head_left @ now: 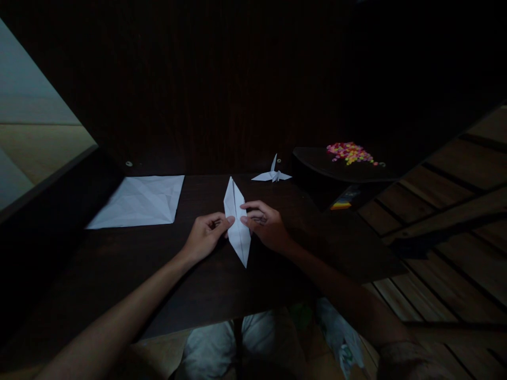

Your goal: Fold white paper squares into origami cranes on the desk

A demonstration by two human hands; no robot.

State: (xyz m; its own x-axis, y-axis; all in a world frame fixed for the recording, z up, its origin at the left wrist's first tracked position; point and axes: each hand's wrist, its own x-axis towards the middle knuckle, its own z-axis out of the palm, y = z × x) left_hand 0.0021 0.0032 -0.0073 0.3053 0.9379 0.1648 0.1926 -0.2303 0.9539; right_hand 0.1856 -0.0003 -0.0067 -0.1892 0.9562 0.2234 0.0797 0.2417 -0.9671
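Observation:
A white sheet folded into a long diamond, an origami piece [240, 235], is held over the dark desk with one point away from me and the other toward me. My left hand [206, 232] pinches its left edge near the middle, thumb on top. On the opposite edge, my right hand [267, 224] grips with thumb and fingers. A slit runs down the centre of the upper half. Behind it stands a finished white paper crane [272, 176] with wings spread. To the left lies a creased white paper sheet [146, 200].
A small raised shelf [312, 158] at the right bears a heap of colourful small pieces [350, 153]. The desk's dark back panel [222, 95] rises behind, and a side board [51, 179] borders the left. Below the front edge are my knees and a plastic bag [343, 338].

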